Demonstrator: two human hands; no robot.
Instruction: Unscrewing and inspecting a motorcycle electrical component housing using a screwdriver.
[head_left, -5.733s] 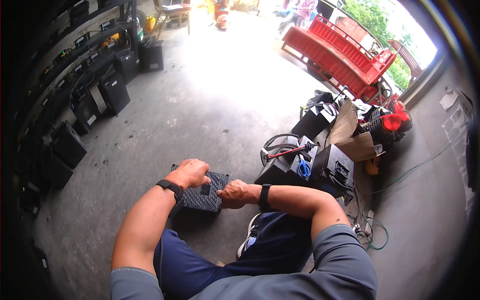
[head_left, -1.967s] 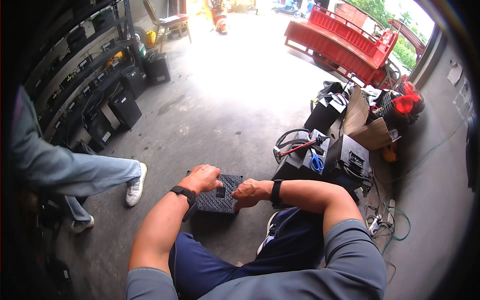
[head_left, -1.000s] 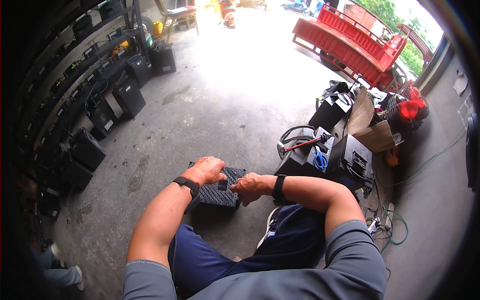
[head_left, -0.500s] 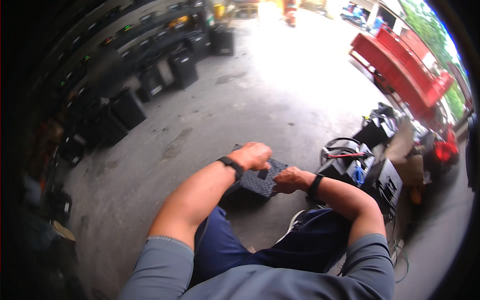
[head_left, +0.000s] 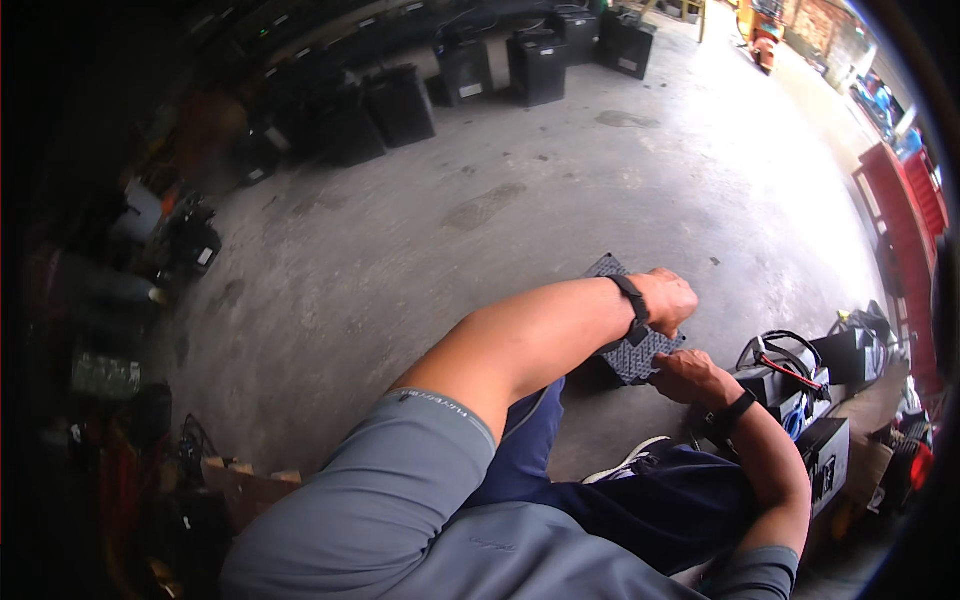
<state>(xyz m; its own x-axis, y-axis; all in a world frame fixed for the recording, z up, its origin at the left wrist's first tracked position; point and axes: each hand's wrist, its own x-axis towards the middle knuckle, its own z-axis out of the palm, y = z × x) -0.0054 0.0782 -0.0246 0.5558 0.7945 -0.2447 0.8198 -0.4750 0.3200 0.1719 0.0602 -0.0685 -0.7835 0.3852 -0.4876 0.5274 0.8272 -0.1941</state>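
Note:
On the concrete floor in front of me sits a dark box with a grey, patterned top. My left hand is over its far right part, fingers curled closed; my forearm and wrist cover much of the top. At the near right edge, my right hand has its fingers pinched together, close to or touching the top. Whatever either hand holds is too small or hidden to make out. A black band is around each wrist.
Several black box-shaped units stand along the far left. To my right are dark boxes with looped cables and a cardboard piece. A red metal frame stands beyond. My shoe is near the patterned box.
The view has swung left, so the scene sits farther right. My left hand has moved rightward across the box top, closer to my right hand, which stays at the near right edge.

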